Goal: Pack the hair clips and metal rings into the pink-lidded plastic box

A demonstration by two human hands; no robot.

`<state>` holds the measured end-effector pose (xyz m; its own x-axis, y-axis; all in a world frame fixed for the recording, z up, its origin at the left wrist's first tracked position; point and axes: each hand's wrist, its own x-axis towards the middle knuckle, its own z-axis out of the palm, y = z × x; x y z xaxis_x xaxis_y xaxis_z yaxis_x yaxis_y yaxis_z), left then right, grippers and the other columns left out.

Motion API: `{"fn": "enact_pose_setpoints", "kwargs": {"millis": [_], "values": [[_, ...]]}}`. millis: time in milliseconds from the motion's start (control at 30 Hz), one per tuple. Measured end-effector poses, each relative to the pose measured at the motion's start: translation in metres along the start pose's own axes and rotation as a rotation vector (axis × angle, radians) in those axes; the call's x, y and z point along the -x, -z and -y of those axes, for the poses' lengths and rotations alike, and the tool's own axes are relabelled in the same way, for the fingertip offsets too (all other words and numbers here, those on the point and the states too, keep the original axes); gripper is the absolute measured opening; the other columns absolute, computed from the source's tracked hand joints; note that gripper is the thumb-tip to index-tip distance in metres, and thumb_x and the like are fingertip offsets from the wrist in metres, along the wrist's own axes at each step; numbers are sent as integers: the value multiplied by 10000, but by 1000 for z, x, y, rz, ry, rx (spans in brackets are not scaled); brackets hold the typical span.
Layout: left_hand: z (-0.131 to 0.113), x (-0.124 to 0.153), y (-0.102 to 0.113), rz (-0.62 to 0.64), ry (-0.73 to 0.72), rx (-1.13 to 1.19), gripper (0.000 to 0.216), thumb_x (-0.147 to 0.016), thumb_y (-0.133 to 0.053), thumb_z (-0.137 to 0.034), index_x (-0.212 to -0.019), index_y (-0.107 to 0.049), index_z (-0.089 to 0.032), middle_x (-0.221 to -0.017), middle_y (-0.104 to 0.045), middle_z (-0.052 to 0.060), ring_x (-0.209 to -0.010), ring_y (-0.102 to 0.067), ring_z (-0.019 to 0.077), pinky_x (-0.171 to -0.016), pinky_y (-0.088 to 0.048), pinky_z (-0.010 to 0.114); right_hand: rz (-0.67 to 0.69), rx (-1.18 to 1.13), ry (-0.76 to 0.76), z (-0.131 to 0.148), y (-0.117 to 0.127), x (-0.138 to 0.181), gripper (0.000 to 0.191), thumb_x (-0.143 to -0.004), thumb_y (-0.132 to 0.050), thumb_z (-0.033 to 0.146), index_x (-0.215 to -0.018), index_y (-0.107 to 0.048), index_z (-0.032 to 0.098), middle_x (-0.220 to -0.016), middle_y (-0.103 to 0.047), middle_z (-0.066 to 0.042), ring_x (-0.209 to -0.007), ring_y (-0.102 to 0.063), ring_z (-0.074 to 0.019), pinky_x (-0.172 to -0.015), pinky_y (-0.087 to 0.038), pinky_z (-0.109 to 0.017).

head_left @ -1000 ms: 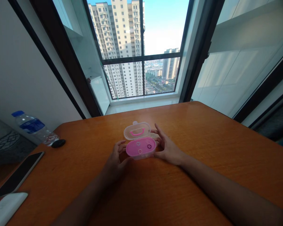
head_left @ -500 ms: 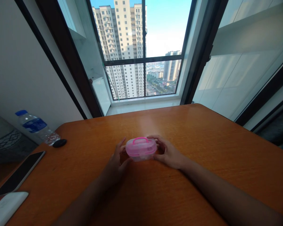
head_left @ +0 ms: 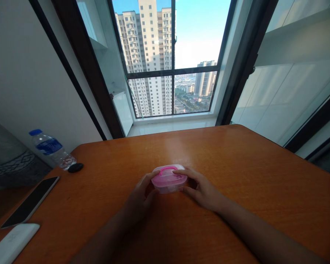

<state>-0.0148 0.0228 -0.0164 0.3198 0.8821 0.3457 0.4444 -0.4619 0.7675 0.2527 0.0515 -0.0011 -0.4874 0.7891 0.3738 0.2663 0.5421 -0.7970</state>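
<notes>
A small oval plastic box with a translucent pink lid and a bright pink carry handle sits at the middle of the wooden table, lid side up. My left hand grips its left end, with fingertips on the lid beside the handle and the thumb low at the front. At the right end, my right hand holds the box too. Its index finger lies across the top of the lid and its thumb presses near the lower front edge. I cannot make out anything inside the box.
On the left of the brown table are a dark-screened phone, a white rounded device and a black round object. A tilted water bottle with a blue cap is beside them. A window stands beyond the far edge.
My fingers have moved from the box's ends up onto its lid. The handle looks lower, and more of the lid's top shows. The whole view has shifted slightly.
</notes>
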Motion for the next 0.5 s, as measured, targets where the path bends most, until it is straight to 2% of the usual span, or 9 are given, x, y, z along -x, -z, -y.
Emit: {"fn": "enact_pose_setpoints", "kwargs": {"millis": [167, 267, 500], "values": [[-1, -1, -1, -16, -10, 8, 495, -931, -533, -183, -1399, -427, -304, -1395, -544, 55, -1280, -522, 219, -1091, -420, 392, -24, -67, -66, 6, -6, -1, 598, -754, -788, 274, -1311, -572, 304, -1350, -559, -57, -1240, -539, -259, -1082, -424, -425], [1, -1, -3, -19, -21, 30, 492, -927, -519, -156, -1391, -434, -295, -1379, -550, 67, -1258, -536, 224, -1071, -441, 397, -38, -119, -103, 9, -11, -3, 616, -690, -843, 287, -1254, -595, 285, -1329, -575, -61, -1221, -557, -266, -1056, -456, -424], [0, 0, -6, -19, -32, 54, 506, -932, -476, -126, -1400, -413, -308, -1403, -513, 83, -1295, -499, 229, -1094, -435, 442, -74, -117, -105, 9, -16, -5, 608, -693, -843, 306, -1236, -572, 279, -1355, -540, -100, -1238, -538, -311, -1046, -464, -482]]}}
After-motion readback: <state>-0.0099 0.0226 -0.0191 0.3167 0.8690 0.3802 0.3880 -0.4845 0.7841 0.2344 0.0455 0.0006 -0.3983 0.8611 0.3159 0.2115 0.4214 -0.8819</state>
